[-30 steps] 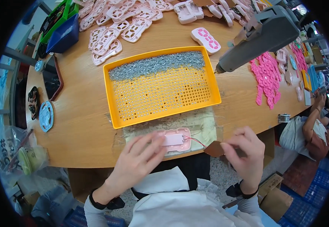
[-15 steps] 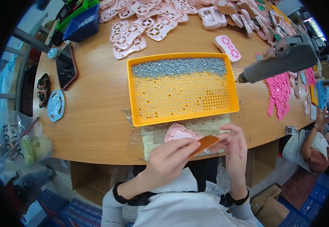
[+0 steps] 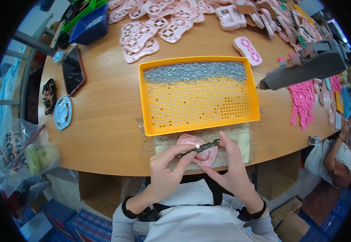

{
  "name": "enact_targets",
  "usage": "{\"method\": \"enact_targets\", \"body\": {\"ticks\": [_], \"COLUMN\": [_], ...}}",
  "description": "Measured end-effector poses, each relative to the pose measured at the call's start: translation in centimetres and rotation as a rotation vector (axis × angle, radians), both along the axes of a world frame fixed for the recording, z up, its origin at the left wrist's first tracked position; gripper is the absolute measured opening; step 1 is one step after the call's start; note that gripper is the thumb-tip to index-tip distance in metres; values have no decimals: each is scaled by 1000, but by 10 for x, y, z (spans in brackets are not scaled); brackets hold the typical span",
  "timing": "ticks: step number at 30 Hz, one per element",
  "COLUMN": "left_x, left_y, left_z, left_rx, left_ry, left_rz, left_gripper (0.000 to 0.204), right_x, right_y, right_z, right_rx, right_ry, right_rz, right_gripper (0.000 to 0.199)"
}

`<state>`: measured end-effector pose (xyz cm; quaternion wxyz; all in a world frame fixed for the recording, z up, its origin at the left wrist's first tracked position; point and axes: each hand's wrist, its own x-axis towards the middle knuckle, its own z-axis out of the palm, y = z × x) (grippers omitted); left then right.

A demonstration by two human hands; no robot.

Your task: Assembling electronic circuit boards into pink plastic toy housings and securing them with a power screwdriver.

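Note:
Held edge-on between the thumb and fingers of my left hand (image 3: 164,168) is a thin dark green circuit board (image 3: 207,144), with a wire showing just below it. My right hand (image 3: 235,173) has its thumb and fingers spread, with the index fingertip at the board's right end. Beneath the board, a pink plastic shell (image 3: 209,159) lies on a pale cloth mat (image 3: 243,141) and is partly covered by the board and fingers. Beyond the mat sits a yellow perforated tray (image 3: 201,130), with a heap of small silvery screws (image 3: 195,71) along its far side.
A grey power screwdriver (image 3: 292,72) reaches in from the right, its tip beside the tray. Pink shells (image 3: 143,36) pile up at the back, and pink pieces (image 3: 302,103) lie right. Left are a blue disc (image 3: 63,113), a dark tablet-like device (image 3: 73,71) and a blue bin (image 3: 88,25).
The board has turned from its flat brown face to edge-on and come down over the shell. My right hand has lowered and its fingers have spread apart.

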<state>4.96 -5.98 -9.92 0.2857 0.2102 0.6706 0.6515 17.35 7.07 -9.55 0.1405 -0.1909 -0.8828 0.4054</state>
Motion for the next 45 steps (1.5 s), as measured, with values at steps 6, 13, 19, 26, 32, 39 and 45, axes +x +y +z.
{"method": "enact_targets", "body": {"ticks": [6,13,19,26,32,39,45], "left_x": [1,-1,1,0,3,3,3], "left_y": [7,10,10,15,17,14,15], "left_z": [-1,-7,-9,-19,-25,-24,-20], "left_rx": [94,101,46,80,78,22,-6], "left_ry": [78,304,276,607,701,647,608], "left_rz": [-63,-117,-63,-120,-137,-146,-120], "left_gripper": [17,18,20,27,29,30,31], "right_x": [-5,-10,-7,0,6,11,15], "right_y": [33,25,18,1,-4,8,12], "right_z": [8,-1,-7,-17,-26,-23,-27], "right_rx": [-122,6,-54,-37,101,139,193], "right_ry": [-61,116,170,211,247,255,241], "right_rz": [250,201,71,-74,-107,37,131], "right_gripper": [49,15,15,19,22,33,36]}}
